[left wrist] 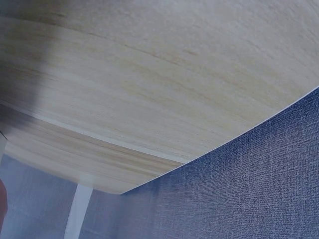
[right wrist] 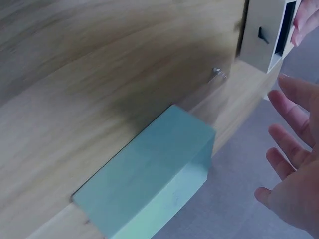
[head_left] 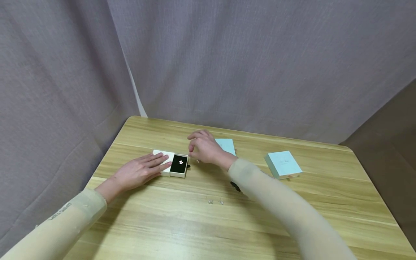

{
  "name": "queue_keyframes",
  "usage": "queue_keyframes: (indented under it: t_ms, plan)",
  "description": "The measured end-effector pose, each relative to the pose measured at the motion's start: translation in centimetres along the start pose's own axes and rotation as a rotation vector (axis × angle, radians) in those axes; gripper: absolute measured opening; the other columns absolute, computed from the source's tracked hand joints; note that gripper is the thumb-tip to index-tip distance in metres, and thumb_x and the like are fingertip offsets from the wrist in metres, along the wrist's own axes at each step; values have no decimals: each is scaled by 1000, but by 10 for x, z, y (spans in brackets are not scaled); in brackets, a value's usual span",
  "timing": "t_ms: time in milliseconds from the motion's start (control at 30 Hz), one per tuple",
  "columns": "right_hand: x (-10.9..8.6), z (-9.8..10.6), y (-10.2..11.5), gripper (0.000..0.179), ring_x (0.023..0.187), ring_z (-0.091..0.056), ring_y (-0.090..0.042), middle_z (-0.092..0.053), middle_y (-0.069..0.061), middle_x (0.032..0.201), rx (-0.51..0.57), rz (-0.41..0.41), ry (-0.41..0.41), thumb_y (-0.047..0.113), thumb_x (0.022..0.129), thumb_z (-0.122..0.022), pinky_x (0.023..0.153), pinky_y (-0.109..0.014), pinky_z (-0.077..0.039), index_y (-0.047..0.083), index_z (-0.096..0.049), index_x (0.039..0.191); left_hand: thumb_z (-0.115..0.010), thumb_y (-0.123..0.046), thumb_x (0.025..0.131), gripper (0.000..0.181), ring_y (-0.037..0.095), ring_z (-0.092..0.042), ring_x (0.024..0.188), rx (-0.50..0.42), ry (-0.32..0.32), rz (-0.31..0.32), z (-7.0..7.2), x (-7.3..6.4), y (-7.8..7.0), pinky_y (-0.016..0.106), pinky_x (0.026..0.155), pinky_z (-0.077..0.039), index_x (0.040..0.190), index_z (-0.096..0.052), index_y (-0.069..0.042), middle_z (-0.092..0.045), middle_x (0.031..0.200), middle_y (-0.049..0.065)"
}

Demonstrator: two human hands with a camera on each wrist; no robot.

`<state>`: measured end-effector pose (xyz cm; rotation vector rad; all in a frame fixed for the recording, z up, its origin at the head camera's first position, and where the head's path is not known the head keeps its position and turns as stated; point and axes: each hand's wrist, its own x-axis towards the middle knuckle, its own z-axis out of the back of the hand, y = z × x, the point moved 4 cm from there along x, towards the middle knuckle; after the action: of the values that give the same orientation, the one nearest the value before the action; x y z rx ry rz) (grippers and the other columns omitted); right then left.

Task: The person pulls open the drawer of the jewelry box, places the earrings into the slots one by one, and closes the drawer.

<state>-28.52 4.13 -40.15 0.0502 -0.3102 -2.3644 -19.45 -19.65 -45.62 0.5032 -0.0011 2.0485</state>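
My left hand (head_left: 141, 170) lies with its fingers extended on the white sleeve of a small drawer box (head_left: 166, 172). The drawer is partly pulled out, showing a black pad (head_left: 176, 167) with a small pale jewelry piece (head_left: 181, 162) on it. A black pull tab (right wrist: 262, 35) sticks out from the drawer front. Just right of the box, my right hand (head_left: 205, 147) hovers above the table. Its fingers (right wrist: 289, 107) are spread and loosely bent, and nothing shows between them. A small shiny earring-like piece (right wrist: 217, 74) lies on the table near this hand.
One light blue box (head_left: 226, 145) stands partly behind my right hand, another (head_left: 284, 164) farther right. Two tiny silvery pieces (head_left: 210, 202) lie toward the front. A small black object (head_left: 235, 186) sits beside my right sleeve. Grey curtains (head_left: 227, 65) hang behind the wooden table (head_left: 156, 224).
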Motion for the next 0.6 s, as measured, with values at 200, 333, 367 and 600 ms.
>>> queue_keyframes:
  t_ms: [200, 333, 367, 600]
  plan:
    - [-6, -4, -10, 10, 148, -45, -32, -62, -7, 150, -79, -7, 45, 26, 96, -83, 132, -62, -16, 17, -80, 95, -59, -19, 104, 50, 37, -62, 137, -8, 9, 1, -1, 0, 0, 53, 112, -52, 151, -59, -4, -61, 152, 18]
    - [-9, -8, -15, 8, 148, -45, -33, -63, -7, 149, -102, -1, 71, 25, 96, -82, 131, -63, -17, 17, -80, 94, -64, -17, 99, 55, 37, -61, 137, -5, 21, 2, -3, 0, 0, 53, 113, -52, 152, -59, -4, -60, 153, 18]
    - [-10, -9, -15, 8, 148, -45, -33, -63, -7, 149, -105, 1, 75, 25, 96, -82, 131, -63, -17, 18, -80, 93, -66, -17, 98, 56, 37, -61, 137, -5, 22, 3, -3, 0, 0, 53, 113, -52, 152, -59, -4, -60, 153, 18]
    - [-14, -19, -18, 6, 148, -45, -34, -63, -8, 149, -99, 4, 90, 22, 95, -83, 132, -63, -13, 18, -81, 91, -68, -16, 100, 54, 38, -62, 137, -18, 2, 2, -3, -1, 1, 53, 112, -52, 152, -59, -4, -60, 152, 19]
